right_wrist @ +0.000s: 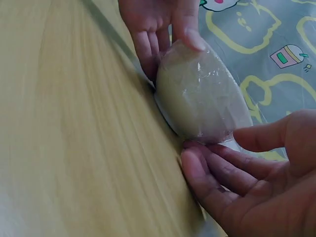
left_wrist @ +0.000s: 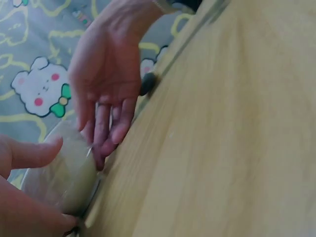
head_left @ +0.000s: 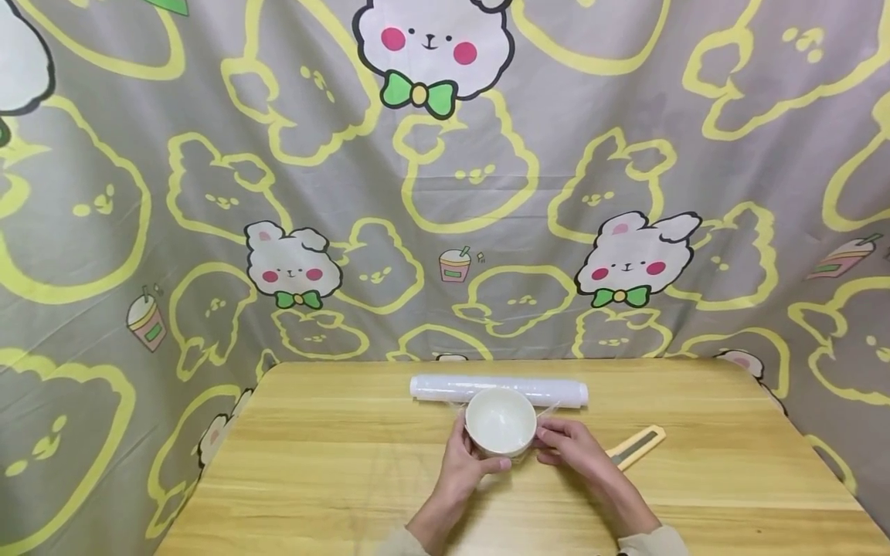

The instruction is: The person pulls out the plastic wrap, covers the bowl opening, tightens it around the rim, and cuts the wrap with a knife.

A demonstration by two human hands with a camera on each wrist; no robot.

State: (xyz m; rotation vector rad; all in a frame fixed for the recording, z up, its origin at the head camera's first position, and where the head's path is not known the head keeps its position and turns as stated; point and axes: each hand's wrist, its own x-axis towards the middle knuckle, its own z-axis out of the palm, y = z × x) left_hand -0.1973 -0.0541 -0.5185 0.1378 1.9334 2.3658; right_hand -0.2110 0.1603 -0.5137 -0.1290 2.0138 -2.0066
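Note:
A white bowl [head_left: 501, 423] with clear plastic wrap [right_wrist: 210, 91] stretched over it stands on the table, loose film edges sticking out at both sides. My left hand [head_left: 464, 455] holds it from the left, thumb at the near side and fingers along the far-left wall. At the right side, my right hand [head_left: 573, 448] touches the film and bowl wall with its fingertips. In the right wrist view its thumb is apart from the fingers, close to the bowl's edge. Wrinkles and shine show on the film there.
Behind the bowl lies a roll of plastic wrap [head_left: 445, 388]. A utility knife [head_left: 641, 446] with a pale orange handle lies to the right, partly covered by my right forearm. The wooden table [head_left: 313, 463] meets a patterned curtain [head_left: 375, 177] at its back edge.

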